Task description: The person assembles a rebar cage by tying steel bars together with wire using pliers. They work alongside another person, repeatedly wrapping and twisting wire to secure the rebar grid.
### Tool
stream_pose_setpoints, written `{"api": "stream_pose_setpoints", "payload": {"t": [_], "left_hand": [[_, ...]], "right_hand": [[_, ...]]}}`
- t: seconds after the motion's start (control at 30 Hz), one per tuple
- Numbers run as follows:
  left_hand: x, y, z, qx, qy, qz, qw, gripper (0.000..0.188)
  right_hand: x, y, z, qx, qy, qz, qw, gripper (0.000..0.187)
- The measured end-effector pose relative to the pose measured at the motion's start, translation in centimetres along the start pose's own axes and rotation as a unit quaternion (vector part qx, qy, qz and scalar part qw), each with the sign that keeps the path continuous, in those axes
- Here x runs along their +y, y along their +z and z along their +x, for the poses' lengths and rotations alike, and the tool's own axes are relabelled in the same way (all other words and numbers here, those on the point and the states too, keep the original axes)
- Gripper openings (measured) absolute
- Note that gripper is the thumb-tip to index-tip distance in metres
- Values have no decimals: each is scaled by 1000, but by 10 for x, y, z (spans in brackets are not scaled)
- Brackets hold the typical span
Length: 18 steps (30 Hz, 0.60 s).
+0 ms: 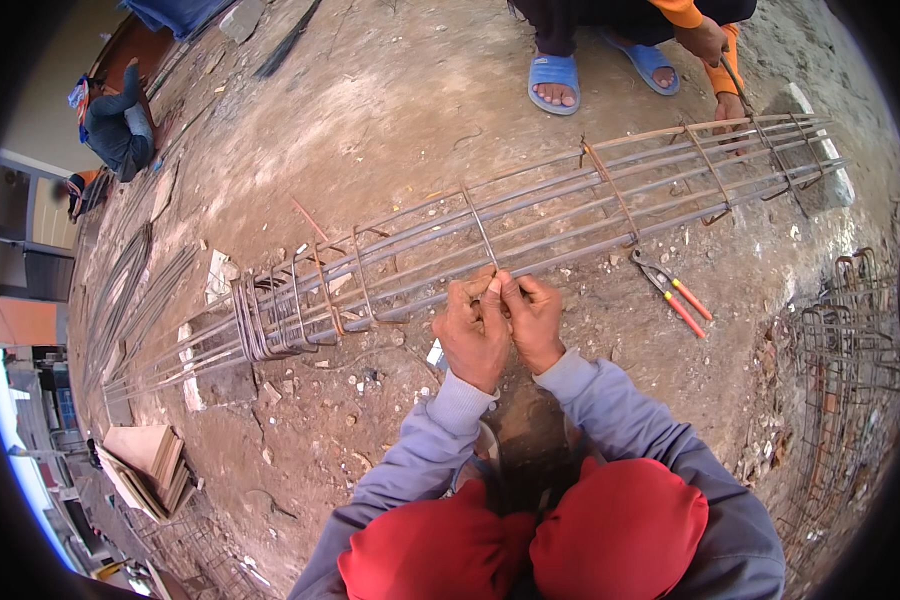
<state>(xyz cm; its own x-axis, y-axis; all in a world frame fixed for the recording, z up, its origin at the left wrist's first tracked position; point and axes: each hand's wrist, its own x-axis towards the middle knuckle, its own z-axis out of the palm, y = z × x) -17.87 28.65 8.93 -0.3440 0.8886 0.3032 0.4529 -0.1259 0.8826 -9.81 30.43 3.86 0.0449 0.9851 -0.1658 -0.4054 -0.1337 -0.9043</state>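
A long rebar cage [425, 247] runs across in front of me, its steel bars passing through several square stirrups. My left hand [473, 330] and my right hand [532, 318] meet at the near side of the cage, beside the lower corner of a stirrup [478, 222]. Both are closed, thumbs and fingertips pinched together. Whatever lies between the fingertips is too small and covered to name. To the right of my hands, a pair of pincers [677, 295] with orange-red and yellow handles rests on the dirt. More stirrups [255, 318] are bunched toward the cage's left end.
At the far right, a co-worker's hand [705, 42] grips a tool at the cage. Another person [118, 125] squats at the far left. Loose rods [130, 290] and stacked boards [150, 465] lie left. More rebar cages [835, 370] stand at the right.
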Motion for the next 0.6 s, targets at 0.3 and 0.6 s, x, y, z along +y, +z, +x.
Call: {"api": "stream_pose_setpoints", "payload": {"t": [0.3, 0.6], "left_hand": [[-5, -3, -26, 10, 49, -1, 999, 21], [-12, 17, -33, 34, -219, -241, 945, 16]], "right_hand": [[-1, -9, 7, -25, -16, -59, 998, 28], [-6, -20, -18, -3, -187, -262, 947, 21]]}}
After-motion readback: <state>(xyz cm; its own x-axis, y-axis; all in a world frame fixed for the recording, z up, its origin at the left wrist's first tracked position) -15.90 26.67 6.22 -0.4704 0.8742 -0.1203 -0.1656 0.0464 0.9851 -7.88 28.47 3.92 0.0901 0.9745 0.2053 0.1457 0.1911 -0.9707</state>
